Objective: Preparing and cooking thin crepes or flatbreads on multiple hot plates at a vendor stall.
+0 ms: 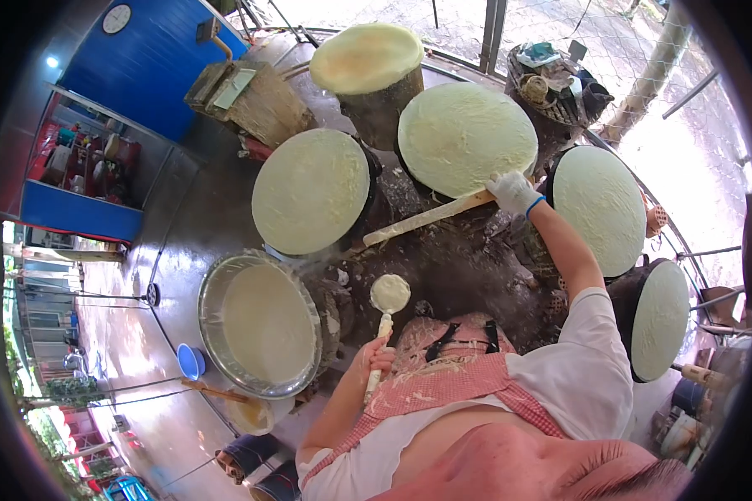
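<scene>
My left hand (375, 358), bare, grips the handle of a ladle (390, 293) whose bowl is full of pale batter. In a white glove, my right hand (515, 191) holds a long flat wooden paddle (426, 219) by its end, at the near edge of a round griddle covered with pale batter (467, 138). Other batter-covered round griddles stand at the left (311, 191), at the right (598, 211) and at the far right (661, 320). On the farthest griddle lies a yellower sheet (366, 57). A wide metal basin (203, 313) holds liquid batter at the left.
Beyond the left griddle stands a worn box-like block (260, 103). Cloths and containers fill a basket (558, 87) at the back right. A small blue bowl (191, 361) and a pale bucket (257, 416) with a wooden stick are near the basin. Wire mesh fencing (645, 56) runs behind.
</scene>
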`<state>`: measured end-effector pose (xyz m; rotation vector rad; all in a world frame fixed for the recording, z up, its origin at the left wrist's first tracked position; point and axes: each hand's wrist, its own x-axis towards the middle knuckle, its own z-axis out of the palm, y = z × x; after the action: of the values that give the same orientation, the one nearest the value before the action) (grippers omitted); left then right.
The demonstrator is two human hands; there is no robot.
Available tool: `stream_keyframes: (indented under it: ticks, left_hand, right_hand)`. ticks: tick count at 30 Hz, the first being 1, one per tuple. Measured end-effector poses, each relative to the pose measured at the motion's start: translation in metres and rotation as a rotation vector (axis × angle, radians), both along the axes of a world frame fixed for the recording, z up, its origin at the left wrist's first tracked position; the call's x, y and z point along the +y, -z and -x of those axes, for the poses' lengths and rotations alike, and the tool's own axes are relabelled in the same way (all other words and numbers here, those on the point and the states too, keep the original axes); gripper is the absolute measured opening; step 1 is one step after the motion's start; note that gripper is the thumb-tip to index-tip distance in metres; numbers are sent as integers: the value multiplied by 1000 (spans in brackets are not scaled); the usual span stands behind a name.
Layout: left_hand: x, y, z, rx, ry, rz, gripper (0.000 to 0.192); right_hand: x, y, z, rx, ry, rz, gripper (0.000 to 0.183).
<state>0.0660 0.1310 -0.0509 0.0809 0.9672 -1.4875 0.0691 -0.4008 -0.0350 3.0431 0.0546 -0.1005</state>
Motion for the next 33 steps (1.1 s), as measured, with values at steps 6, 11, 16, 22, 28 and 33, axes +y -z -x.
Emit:
stream_keyframes:
  ticks: [6,11,16,22,28,33]
  left_hand:
    - [-13,-23,-36,-99,72,-186,18]
    - [-35,-21,-38,-176,116,-221,14]
    - [-63,-29,-21,-105,10,-258,5]
    - [-72,-14,-3,-15,-108,-149,19]
    - [-48,4,-6,-30,-143,-20,21]
    - [-36,-19,-30,-123,-111,-130,12]
  right_hand:
    - [-8,-36,-22,-65,-29,59,20]
    - [-34,-47,-37,-208,83,-31,25]
    - [-50,-84,-60,-180,166,-118,19]
    - [-115,-101,-84,-467,239,-193,15]
    - [-176,-167,-107,-645,356,-217,18]
    - [-163,-253,-151,-641,370,-73,24]
